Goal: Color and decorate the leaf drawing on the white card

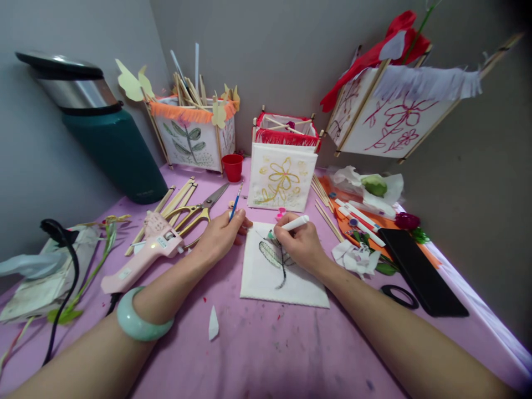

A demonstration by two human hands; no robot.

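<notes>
A white square panel [261,285] lies flat on the table, bearing a dark stem and leaves filled with green hatching. Over its upper part, my right hand [301,246] pinches a white marker [297,222], its green end close to the drawing. Just off the panel's left edge rests my left hand [222,235], closed around a slim blue paintbrush [236,200] that points up and away. Gold-handled scissors [205,210] lie beside the left hand, and a pink glue gun [143,260] sits left of that forearm.
A panel with a yellow flower [282,177] leans on a red-fringed frame. Behind stand a teal bottle [114,149], an orange-fringed lantern [191,138] and a small red cup [233,168]. At right are a hanging lantern [399,119], a black phone [421,271] and crumpled paper [355,257].
</notes>
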